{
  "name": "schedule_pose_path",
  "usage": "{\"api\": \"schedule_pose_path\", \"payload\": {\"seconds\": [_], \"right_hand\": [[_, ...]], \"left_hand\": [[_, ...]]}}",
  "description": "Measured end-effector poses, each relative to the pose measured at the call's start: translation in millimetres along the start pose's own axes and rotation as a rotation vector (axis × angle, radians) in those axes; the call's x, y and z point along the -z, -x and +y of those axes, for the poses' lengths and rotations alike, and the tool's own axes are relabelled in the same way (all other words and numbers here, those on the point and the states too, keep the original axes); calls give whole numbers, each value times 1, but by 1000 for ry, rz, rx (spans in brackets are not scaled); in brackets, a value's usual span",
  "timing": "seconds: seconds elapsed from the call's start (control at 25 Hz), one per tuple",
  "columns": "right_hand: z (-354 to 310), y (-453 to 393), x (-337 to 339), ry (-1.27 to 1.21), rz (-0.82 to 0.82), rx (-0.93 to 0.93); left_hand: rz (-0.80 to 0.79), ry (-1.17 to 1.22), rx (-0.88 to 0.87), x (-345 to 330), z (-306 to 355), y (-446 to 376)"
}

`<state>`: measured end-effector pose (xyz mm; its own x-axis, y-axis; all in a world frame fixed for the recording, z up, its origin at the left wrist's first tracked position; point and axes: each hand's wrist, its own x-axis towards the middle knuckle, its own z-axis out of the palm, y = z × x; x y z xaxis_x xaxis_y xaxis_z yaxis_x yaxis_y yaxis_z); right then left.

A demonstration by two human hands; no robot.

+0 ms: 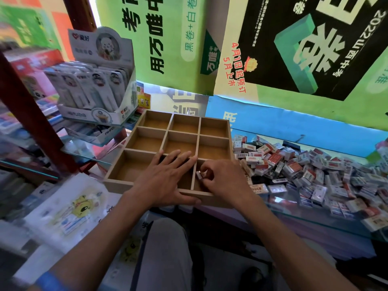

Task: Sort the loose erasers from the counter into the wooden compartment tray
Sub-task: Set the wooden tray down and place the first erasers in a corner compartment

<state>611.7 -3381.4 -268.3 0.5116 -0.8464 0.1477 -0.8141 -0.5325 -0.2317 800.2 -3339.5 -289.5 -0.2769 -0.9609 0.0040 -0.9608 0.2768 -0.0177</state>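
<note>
Holding eraser (199, 175) over tray (117, 181) compartment.

Nine-cell wooden tray (216, 120) beside heap of wrapped erasers (315, 164).

Bright daylight from the gap upper left washes out my view there. Left shelves (27, 114) smeared with motion blur, wide-angle bending at edges. Glare streaks on glass tabletop (315, 219); floor below dim.
</note>
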Motion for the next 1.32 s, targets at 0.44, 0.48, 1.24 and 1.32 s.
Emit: {"api": "schedule_pose_path", "payload": {"seconds": [0.44, 0.48, 1.24, 1.32], "right_hand": [[12, -6, -1, 98, 42, 29], [18, -3, 0, 24, 77, 81], [129, 34, 11, -16, 223, -165], [132, 36, 9, 7, 212, -157]], "left_hand": [[-47, 105, 16, 7, 0, -1], [-70, 134, 24, 9, 0, -1], [127, 131, 145, 2, 27, -11], [129, 139, 146, 2, 26, -10]]}}
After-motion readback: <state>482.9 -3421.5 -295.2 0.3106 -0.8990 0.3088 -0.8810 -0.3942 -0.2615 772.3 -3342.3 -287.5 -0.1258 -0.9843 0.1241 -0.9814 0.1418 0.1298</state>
